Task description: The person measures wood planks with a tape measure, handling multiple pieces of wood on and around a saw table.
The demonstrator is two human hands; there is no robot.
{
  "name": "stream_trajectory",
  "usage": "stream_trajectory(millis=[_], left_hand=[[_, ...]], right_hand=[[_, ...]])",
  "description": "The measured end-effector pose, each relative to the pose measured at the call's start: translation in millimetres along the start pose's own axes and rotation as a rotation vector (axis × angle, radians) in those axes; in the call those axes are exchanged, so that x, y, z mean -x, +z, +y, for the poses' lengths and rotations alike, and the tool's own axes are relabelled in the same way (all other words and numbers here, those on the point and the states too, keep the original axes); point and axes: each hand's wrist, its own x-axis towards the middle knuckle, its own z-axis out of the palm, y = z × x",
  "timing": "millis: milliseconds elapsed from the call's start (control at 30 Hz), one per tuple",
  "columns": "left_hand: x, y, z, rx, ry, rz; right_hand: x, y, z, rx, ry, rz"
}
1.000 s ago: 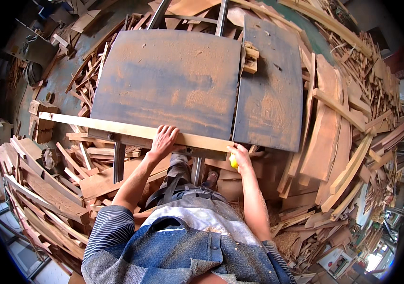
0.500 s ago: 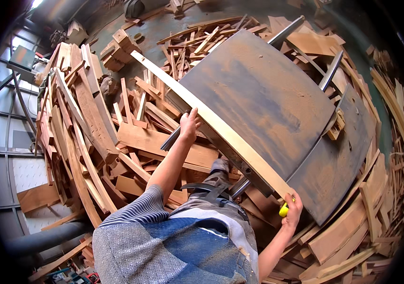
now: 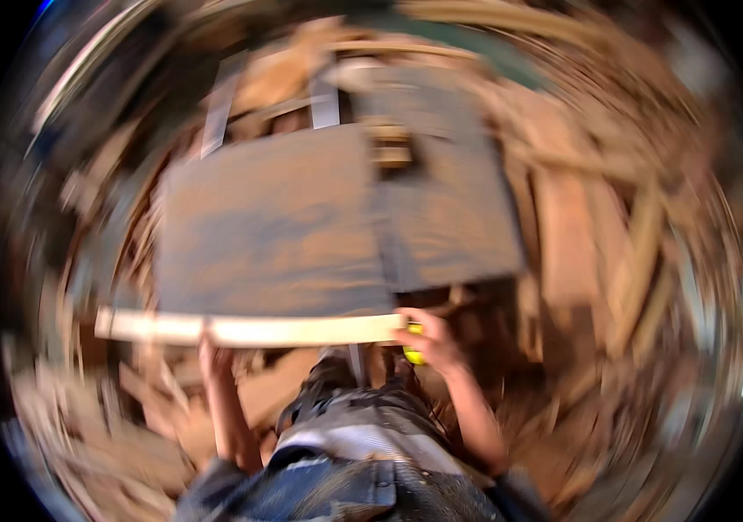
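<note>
A long pale wooden strip (image 3: 311,331) lies level along the near edge of the dusty grey metal machine table (image 3: 276,217). My left hand (image 3: 212,350) grips the strip left of its middle, fingers at its lower edge and partly smeared by motion. At the strip's right end, my right hand (image 3: 431,337) is closed round the wood. A small bright yellow-green object (image 3: 414,342), which looks like a tape measure, sits in the same hand, mostly covered by the fingers.
Beyond a seam to the right is a second grey table plate (image 3: 454,191), bearing a small wooden block (image 3: 391,146). Two metal rails (image 3: 324,100) stick out past the far edge. Scrap boards (image 3: 567,226) lie heaped on both sides and around my legs.
The view has swung round, so the strip and table now lie level across it, and the picture is blurred. Both hands keep their hold on the strip.
</note>
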Motion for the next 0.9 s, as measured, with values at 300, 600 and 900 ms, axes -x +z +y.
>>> stream_trajectory(millis=[300,600,900], left_hand=[[67.0,132.5,-34.2,-0.305,0.01,-0.189],[185.2,285.4,-121.8,-0.724,0.101,-0.796],[373.5,408.0,-293.7,-1.049,-0.263,-1.528]], right_hand=[[111.4,-104.2,135.8,0.204,-0.055,0.166],[216.8,-34.2,290.1,0.403,0.293,0.278],[284.6,120.0,353.1,-0.68,-0.052,1.043]])
